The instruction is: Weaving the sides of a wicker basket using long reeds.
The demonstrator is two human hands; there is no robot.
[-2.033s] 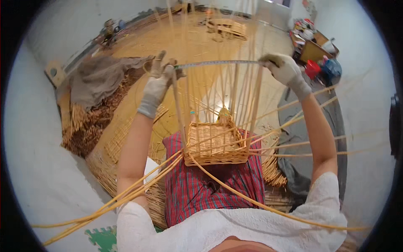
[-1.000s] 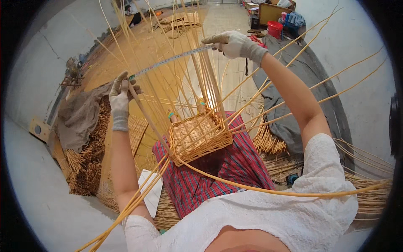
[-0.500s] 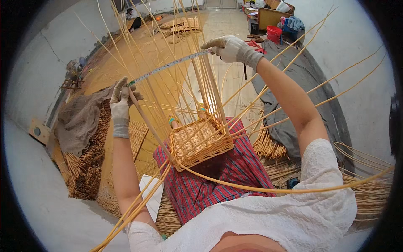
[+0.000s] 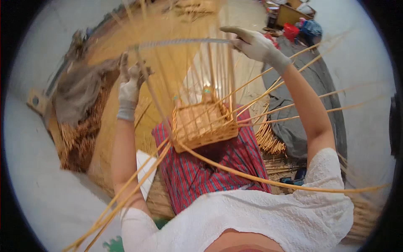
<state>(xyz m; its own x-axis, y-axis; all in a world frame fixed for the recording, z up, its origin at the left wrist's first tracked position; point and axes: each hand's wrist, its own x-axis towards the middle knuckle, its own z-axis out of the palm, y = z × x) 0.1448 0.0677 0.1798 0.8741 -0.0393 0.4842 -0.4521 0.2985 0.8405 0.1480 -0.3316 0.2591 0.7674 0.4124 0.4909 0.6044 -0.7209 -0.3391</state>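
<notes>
A small woven wicker basket (image 4: 199,119) with long upright stakes rests on my lap, on red striped cloth. My left hand (image 4: 131,86), in a pale glove, is closed around a thick corner stake (image 4: 156,98), its index finger pointing up. From that stake's top a tape measure (image 4: 180,41) runs across the uprights to the basket's other side. There my gloved right hand (image 4: 257,45) grips the tape beside another thick stake (image 4: 231,73), index finger stretched out along it. Motion blurs the tape and my left fingertips.
Long loose canes (image 4: 273,181) splay from the basket to both sides. At left, brown cloth (image 4: 82,94) covers bundled rods; at right, grey cloth (image 4: 289,122) lies by a cane bundle (image 4: 268,136). A red bucket (image 4: 290,32) stands at the back right.
The view has shifted and tipped downward. Both hands sit a little farther right in it, with the tape still stretched between them, now nearly level.
</notes>
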